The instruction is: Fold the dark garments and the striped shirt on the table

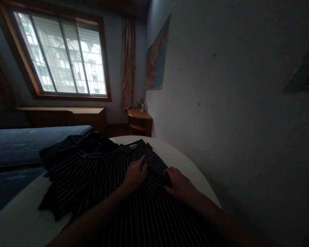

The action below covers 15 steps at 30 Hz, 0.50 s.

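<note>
A black shirt with thin white stripes (113, 175) lies spread over a round white table (195, 175), its collar toward the far edge. On the cloth below the collar rests my left hand (135, 174), open, the index finger stretched out and the thumb apart. My right hand (179, 181) is closed on the shirt's right edge, where the fabric is folded inward; thumb and fingers pinch the cloth. Dark clothing (79, 142) is bunched at the far left of the shirt. The near end of the shirt runs into shadow under my arms.
Left of the table is a bed with a blue mattress (38, 140). A bare wall (234, 137) runs close along the right side. Beyond stand a small wooden corner shelf (140, 114), a low wooden cabinet (89, 110) and a window (64, 56) with a curtain (128, 61).
</note>
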{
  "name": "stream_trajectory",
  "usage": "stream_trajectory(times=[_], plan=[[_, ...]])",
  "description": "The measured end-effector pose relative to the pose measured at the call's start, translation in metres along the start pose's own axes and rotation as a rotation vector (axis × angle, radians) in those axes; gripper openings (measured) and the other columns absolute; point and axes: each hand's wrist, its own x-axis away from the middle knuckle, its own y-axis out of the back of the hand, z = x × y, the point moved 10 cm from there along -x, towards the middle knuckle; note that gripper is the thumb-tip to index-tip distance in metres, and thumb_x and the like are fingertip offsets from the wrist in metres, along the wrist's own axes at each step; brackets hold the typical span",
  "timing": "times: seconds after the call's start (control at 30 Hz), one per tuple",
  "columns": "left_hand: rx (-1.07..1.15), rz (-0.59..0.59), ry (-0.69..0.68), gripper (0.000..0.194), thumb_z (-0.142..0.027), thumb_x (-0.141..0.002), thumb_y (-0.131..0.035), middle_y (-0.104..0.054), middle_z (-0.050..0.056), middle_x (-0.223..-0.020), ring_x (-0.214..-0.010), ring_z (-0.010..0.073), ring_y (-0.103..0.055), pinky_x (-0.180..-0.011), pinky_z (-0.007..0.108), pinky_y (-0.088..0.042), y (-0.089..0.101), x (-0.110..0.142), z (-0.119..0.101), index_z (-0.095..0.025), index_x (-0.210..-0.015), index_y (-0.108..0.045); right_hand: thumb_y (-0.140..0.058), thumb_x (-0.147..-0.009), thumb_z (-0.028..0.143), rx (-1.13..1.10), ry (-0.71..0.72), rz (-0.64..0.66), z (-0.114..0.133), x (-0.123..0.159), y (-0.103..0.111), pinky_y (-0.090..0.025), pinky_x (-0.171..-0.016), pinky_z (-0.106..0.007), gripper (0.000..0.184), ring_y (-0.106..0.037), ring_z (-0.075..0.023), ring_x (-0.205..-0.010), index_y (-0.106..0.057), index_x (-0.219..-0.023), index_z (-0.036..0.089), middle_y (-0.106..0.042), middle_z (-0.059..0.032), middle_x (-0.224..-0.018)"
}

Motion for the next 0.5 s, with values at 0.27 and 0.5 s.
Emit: stream_trajectory(times=[0.27,0.5], plan=[[-0.186,0.155,0.256,0.045,-0.042,-0.100,-0.033,-0.071,0.009,-0.118,-0.110,0.0310,-0.064,-0.092,0.043,-0.048,-0.007,-0.041,0.028,-0.027,-0.126,-0.065,-0.052,-0.084,0.014,0.089,-0.092,0.075,-0.020,0.016,-0.004,-0.046,-0.084,-0.033,0.022,-0.061,-0.0225,-0.099,-0.061,-0.104,0.017,-0.064,-0.0095,-0.109],[-0.261,0.244,0.228,0.038,-0.037,-0.094,-0.042,-0.076,0.009,-0.103,-0.102,0.0300,-0.068,-0.086,0.038,-0.050,-0.022,-0.054,0.034,-0.024,-0.094,-0.078,-0.051,-0.092,0.021,0.124,-0.147,0.067,-0.024,0.020,0.001,-0.046,-0.075,-0.032,0.015,-0.067,-0.0230,-0.092,-0.061,-0.103,0.018,-0.069,-0.0085,-0.104]])
